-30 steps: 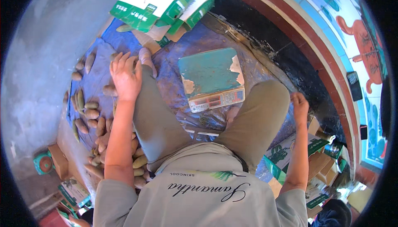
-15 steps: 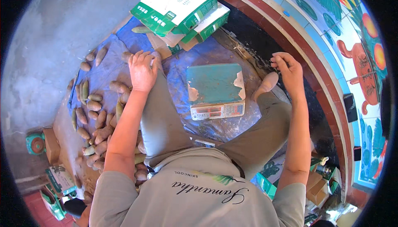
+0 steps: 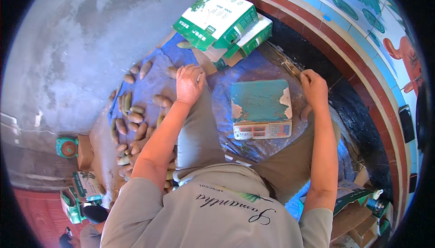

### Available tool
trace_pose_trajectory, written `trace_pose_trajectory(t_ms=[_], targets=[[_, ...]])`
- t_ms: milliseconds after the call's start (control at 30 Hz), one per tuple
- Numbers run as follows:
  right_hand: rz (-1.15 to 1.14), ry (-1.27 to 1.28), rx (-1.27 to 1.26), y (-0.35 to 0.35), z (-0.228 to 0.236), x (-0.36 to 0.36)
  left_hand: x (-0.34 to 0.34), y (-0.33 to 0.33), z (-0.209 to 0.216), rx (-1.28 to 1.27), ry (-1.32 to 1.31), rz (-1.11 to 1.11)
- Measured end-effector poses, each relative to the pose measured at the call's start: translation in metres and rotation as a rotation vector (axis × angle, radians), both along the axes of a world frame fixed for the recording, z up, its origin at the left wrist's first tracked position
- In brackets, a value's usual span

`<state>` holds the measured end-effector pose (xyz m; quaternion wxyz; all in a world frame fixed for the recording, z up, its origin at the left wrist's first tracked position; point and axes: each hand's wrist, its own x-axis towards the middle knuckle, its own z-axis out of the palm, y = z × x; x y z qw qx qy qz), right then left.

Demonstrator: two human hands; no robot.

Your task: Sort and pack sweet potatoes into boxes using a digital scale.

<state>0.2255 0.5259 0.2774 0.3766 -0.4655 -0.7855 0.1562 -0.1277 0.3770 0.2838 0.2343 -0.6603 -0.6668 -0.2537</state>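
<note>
My left hand (image 3: 189,84) rests over my left knee, its fingers loosely spread and bent, with nothing plainly held. My right hand (image 3: 314,87) is above my right leg, its fingers curled together; whether something small is in them is hidden. Between my legs stands a digital scale (image 3: 260,102) with a worn teal platform and a pale front panel with keys and a display. Nothing lies on its platform. To the left are many elongated brown and green vegetables (image 3: 135,117), loose on a blue sheet (image 3: 152,85).
A white and green carton (image 3: 217,17) lies on another carton (image 3: 253,37) beyond the scale. A low tiled ledge (image 3: 335,51) curves along the right. Opened boxes (image 3: 358,216) are at the lower right. Another person (image 3: 93,221) is at the lower left, near a teal round-faced device (image 3: 67,147).
The whole view has shifted, so the scale, cartons and vegetables appear farther right. My right hand has come nearer the scale, and my right leg has drawn inward. My left hand stays at the knee.
</note>
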Motion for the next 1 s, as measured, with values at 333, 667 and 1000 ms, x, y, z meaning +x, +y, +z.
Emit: trace_pose_trajectory(t_ms=[333, 667, 1000], targets=[[-0.033, 0.05, -0.144, -0.003, 0.006, -0.024, 0.008, 0.0, 0.054, 0.122, -0.061, -0.03], [-0.103, -0.011, -0.098, -0.001, -0.002, -0.032, 0.005, 0.048, 0.028, 0.103, -0.506, -0.145], [-0.353, -0.093, 0.35, -0.096, 0.09, 0.046, 0.001, 0.047, 0.006, -0.093, -0.824, -0.195]])
